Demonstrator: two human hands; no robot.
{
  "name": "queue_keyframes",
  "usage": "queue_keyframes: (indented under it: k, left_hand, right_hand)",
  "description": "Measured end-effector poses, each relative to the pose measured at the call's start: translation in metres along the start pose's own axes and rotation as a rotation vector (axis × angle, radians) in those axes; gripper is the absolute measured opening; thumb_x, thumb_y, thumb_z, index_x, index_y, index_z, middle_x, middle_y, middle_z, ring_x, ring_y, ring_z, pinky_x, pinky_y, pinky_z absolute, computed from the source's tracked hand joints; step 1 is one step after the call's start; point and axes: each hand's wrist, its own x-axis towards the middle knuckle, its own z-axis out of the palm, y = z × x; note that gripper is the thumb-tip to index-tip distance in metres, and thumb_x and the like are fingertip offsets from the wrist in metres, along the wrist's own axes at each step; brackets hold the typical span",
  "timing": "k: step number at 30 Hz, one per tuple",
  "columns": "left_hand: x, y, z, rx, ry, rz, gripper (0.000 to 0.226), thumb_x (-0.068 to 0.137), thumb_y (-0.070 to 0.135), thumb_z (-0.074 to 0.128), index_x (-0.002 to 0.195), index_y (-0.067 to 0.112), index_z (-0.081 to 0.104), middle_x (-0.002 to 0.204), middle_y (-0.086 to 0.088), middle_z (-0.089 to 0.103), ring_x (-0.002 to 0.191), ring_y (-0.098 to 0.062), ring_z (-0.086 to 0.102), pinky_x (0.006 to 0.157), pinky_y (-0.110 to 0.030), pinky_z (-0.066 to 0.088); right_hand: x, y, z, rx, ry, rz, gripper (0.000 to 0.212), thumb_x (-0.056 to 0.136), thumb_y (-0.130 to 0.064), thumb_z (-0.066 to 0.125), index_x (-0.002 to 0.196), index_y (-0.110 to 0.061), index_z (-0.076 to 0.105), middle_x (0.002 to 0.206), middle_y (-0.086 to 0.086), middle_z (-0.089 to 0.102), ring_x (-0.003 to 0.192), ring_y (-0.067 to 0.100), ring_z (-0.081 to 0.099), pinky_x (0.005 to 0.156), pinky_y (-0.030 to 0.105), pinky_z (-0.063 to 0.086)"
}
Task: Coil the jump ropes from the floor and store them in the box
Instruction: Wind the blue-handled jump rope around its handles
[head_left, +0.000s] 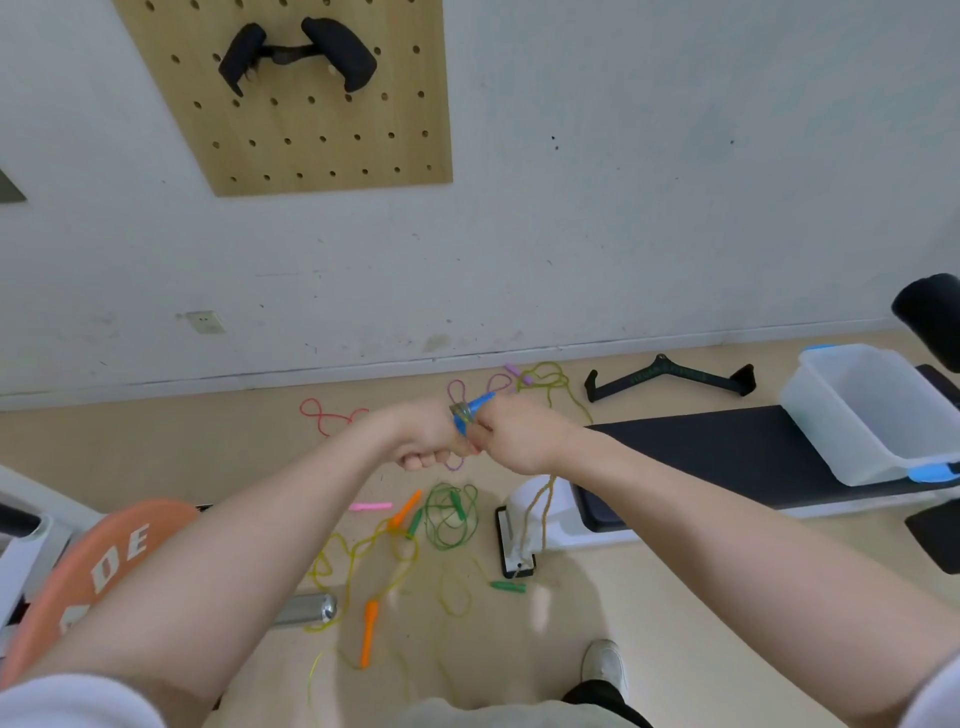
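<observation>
My left hand and my right hand meet in mid-air, both gripping a jump rope with blue handles; its tan cord hangs down from my right hand. On the floor lie a green rope, a yellow rope with orange handles, a red-pink rope, a pink handle and a yellow-green rope with purple handles. The clear plastic box with blue clips stands open on a black bench at the right.
The black bench runs across the right side. A black cable-machine bar lies by the wall. An orange weight plate and a metal bar end sit at the left. My shoe is at the bottom.
</observation>
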Motion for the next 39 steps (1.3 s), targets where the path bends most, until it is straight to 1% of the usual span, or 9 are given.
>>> queue_keyframes:
  k: [5, 12, 16, 20, 23, 28, 31, 34, 39]
  left_hand:
    - [-0.012, 0.005, -0.013, -0.235, -0.121, 0.081, 0.021, 0.086, 0.007, 0.050, 0.068, 0.017, 0.049, 0.044, 0.008, 0.030, 0.037, -0.005, 0.018, 0.035, -0.012, 0.013]
    - [-0.053, 0.022, -0.014, -0.109, -0.273, 0.338, 0.024, 0.072, 0.012, 0.061, 0.085, 0.020, 0.043, 0.056, 0.000, 0.035, 0.041, -0.007, 0.026, 0.040, -0.016, 0.020]
    - [-0.068, 0.029, -0.004, 0.002, -0.395, 0.318, 0.025, 0.083, 0.016, 0.065, 0.092, 0.019, 0.042, 0.056, -0.001, 0.033, 0.045, -0.012, 0.025, 0.042, -0.020, 0.020]
    - [-0.058, 0.025, 0.015, 0.314, -0.277, 0.141, 0.028, 0.081, 0.034, 0.068, 0.089, 0.014, 0.051, 0.058, -0.001, 0.044, 0.046, -0.016, 0.036, 0.040, -0.016, 0.032]
    - [-0.042, 0.020, 0.022, 0.435, -0.220, 0.070, 0.035, 0.081, 0.037, 0.067, 0.095, 0.007, 0.054, 0.063, -0.003, 0.049, 0.047, -0.016, 0.042, 0.041, -0.019, 0.036]
    - [-0.033, 0.017, 0.042, 0.725, 0.069, 0.084, 0.041, 0.087, 0.022, 0.056, 0.119, 0.000, 0.041, 0.073, -0.004, 0.046, 0.066, -0.020, 0.049, 0.050, -0.027, 0.034]
    - [-0.022, 0.005, 0.040, 0.510, 0.009, 0.074, 0.026, 0.082, 0.013, 0.050, 0.106, 0.002, 0.049, 0.069, -0.006, 0.046, 0.062, -0.020, 0.048, 0.047, -0.024, 0.034]
    - [-0.023, 0.000, 0.028, -0.072, -0.110, 0.071, 0.008, 0.084, 0.001, 0.047, 0.088, 0.008, 0.048, 0.061, -0.004, 0.043, 0.048, -0.012, 0.040, 0.043, -0.019, 0.033]
    - [-0.036, 0.007, 0.010, -0.411, -0.224, 0.190, 0.031, 0.085, -0.010, 0.048, 0.090, 0.020, 0.043, 0.053, 0.005, 0.043, 0.043, -0.006, 0.034, 0.041, -0.016, 0.026]
  right_hand:
    - [-0.007, 0.018, 0.006, 0.461, -0.190, -0.016, 0.037, 0.101, -0.028, 0.035, 0.070, -0.013, 0.051, 0.051, 0.003, 0.045, 0.035, 0.011, 0.047, 0.040, 0.020, 0.040]
    - [-0.014, 0.034, 0.016, 0.615, -0.316, -0.085, 0.041, 0.100, -0.028, 0.039, 0.061, -0.015, 0.040, 0.054, -0.001, 0.035, 0.043, 0.010, 0.037, 0.049, 0.020, 0.036]
    - [-0.011, 0.049, 0.006, 0.581, -0.240, 0.026, 0.023, 0.078, -0.014, 0.050, 0.058, -0.018, 0.041, 0.050, -0.005, 0.035, 0.044, 0.006, 0.029, 0.049, 0.023, 0.025]
    - [-0.004, 0.045, -0.019, 0.132, -0.119, 0.089, 0.041, 0.083, -0.017, 0.062, 0.051, -0.015, 0.036, 0.050, -0.002, 0.032, 0.045, 0.008, 0.029, 0.048, 0.020, 0.020]
    - [-0.003, 0.024, -0.034, -0.116, -0.117, 0.015, 0.032, 0.078, -0.014, 0.062, 0.055, -0.015, 0.040, 0.056, -0.001, 0.040, 0.052, 0.011, 0.036, 0.050, 0.024, 0.027]
    - [-0.008, 0.000, -0.038, -0.037, -0.197, 0.004, 0.015, 0.080, -0.022, 0.056, 0.071, -0.010, 0.054, 0.065, 0.005, 0.048, 0.060, 0.021, 0.041, 0.057, 0.028, 0.029]
    - [-0.016, -0.003, -0.032, -0.008, -0.226, -0.035, 0.023, 0.085, -0.017, 0.051, 0.064, -0.009, 0.052, 0.061, 0.003, 0.046, 0.058, 0.019, 0.040, 0.058, 0.029, 0.031]
    - [-0.030, 0.002, -0.020, 0.113, -0.292, -0.026, 0.025, 0.092, -0.009, 0.040, 0.071, -0.016, 0.051, 0.058, -0.001, 0.047, 0.049, 0.015, 0.040, 0.050, 0.025, 0.033]
    - [-0.039, 0.020, -0.005, 0.418, -0.367, 0.017, 0.034, 0.101, -0.024, 0.035, 0.076, -0.013, 0.054, 0.056, 0.002, 0.041, 0.045, 0.012, 0.033, 0.040, 0.016, 0.030]
